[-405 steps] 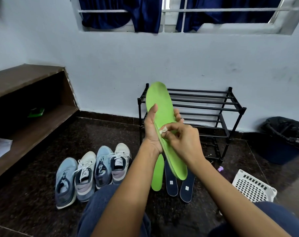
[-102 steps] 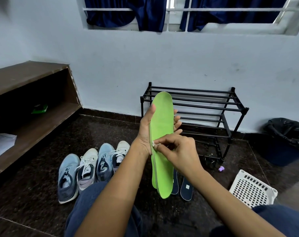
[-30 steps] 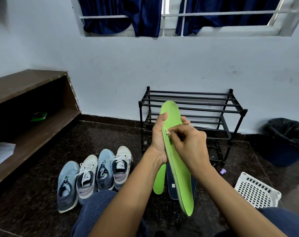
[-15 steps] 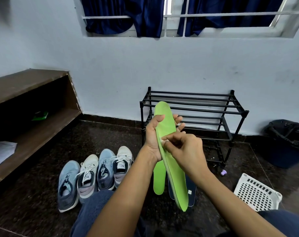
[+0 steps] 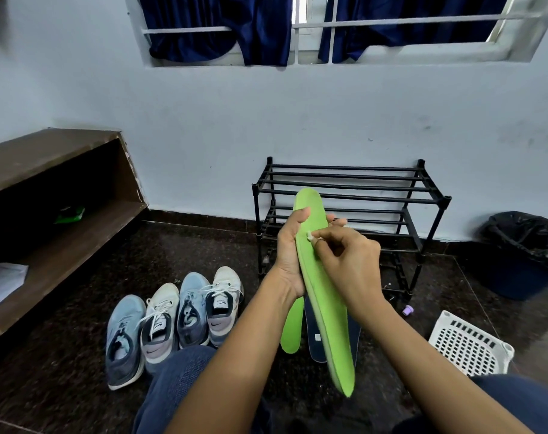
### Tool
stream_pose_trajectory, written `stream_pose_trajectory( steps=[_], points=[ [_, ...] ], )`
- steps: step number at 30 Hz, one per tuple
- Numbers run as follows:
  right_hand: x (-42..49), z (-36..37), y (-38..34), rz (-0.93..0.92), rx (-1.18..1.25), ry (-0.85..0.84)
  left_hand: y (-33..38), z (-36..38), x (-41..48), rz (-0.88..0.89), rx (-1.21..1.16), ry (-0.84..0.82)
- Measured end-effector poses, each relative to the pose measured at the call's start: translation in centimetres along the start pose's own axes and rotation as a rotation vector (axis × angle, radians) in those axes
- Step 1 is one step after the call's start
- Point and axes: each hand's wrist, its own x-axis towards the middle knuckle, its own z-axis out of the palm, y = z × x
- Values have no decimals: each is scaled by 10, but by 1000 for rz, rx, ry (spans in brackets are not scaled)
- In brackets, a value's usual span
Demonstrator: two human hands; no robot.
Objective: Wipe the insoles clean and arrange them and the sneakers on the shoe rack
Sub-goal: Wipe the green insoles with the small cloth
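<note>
Head view: a dark floor (image 5: 188, 261) and pale blue wall (image 5: 297, 114) are seen, with 1 shoe rack (image 5: 423, 202) at centre. 4 sneakers (image 5: 172, 324) are lined lower left; 1 green insole (image 5: 291, 330) and 2 navy insoles (image 5: 315, 336) are laid lower centre. A raised insole (image 5: 326, 302) is gripped by the left hand (image 5: 290, 255); a white wipe (image 5: 309, 235) is pinched against it by the right hand (image 5: 351, 261).

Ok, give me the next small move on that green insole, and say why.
Probably draw the white wipe down the held green insole toward its lower end. The right hand pinches the wipe against the insole near its top, the left hand grips it there, and most of its length hangs below.
</note>
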Motion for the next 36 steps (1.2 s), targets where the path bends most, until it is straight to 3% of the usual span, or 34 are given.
stream_pose_trajectory(
  steps=[6,11,18,26,36],
  points=[
    [-14,2,-11,-40,48,-194,18,-15,7,78,-76,-75],
    [-5,1,-5,-15,26,-132,7,-4,7,102,-114,-58],
    [11,-3,4,-28,-79,8,-8,3,6,-5,-75,-58],
    [-8,1,-11,3,58,-196,13,-13,8,77,-106,-70],
    [3,2,-1,19,-53,-133,-4,-3,7,41,-97,-26]
  ],
)
